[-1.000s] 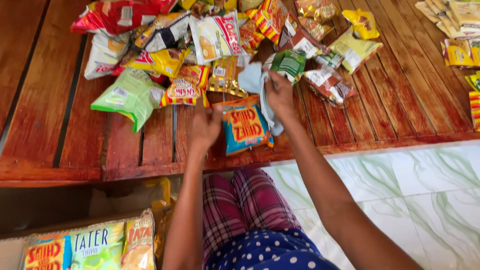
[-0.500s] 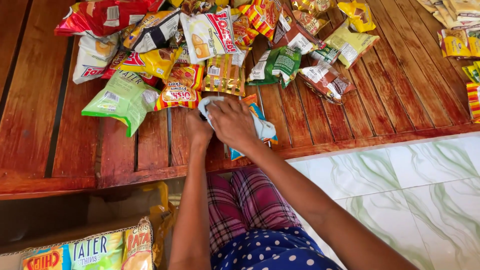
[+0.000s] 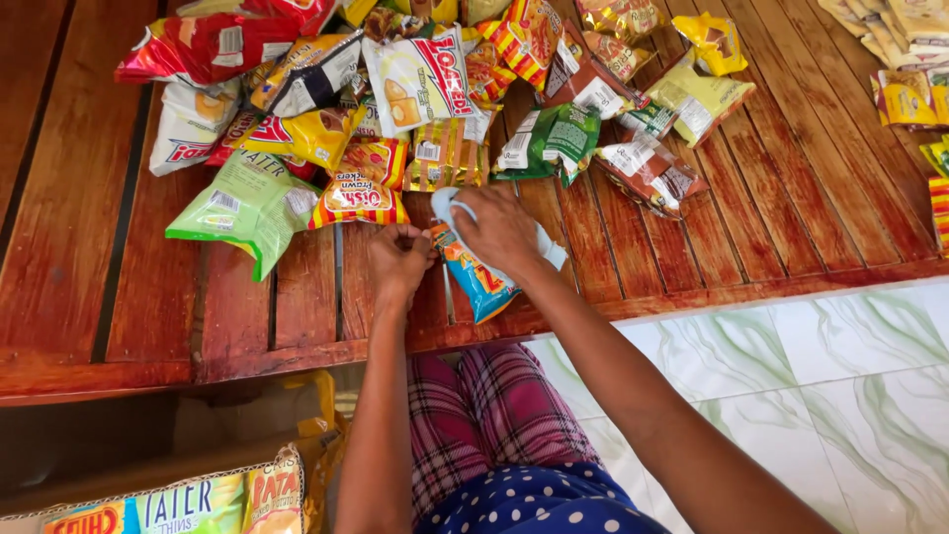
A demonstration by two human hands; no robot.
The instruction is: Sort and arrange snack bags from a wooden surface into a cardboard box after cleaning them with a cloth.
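A blue and orange snack packet (image 3: 481,284) lies flat on the red-brown wooden slat platform (image 3: 148,307) near its front edge. My right hand (image 3: 499,229) presses a light blue cloth (image 3: 447,204) down on the packet's upper half. My left hand (image 3: 398,259) pinches the packet's left edge, fingers closed on it. Just beyond my hands lies a heap of snack packets (image 3: 415,89): a light green one (image 3: 247,206), a red and orange one (image 3: 361,201), a dark green one (image 3: 554,140).
More yellow packets (image 3: 905,94) sit at the far right of the platform. White and green marbled floor tiles (image 3: 791,386) lie on the right. A cardboard box with packets (image 3: 188,504) stands at lower left. My plaid-trousered lap (image 3: 494,415) is below.
My right hand came back from the dark green packet with the cloth and now presses it on the blue and orange packet. My left hand stayed at the packet's left edge.
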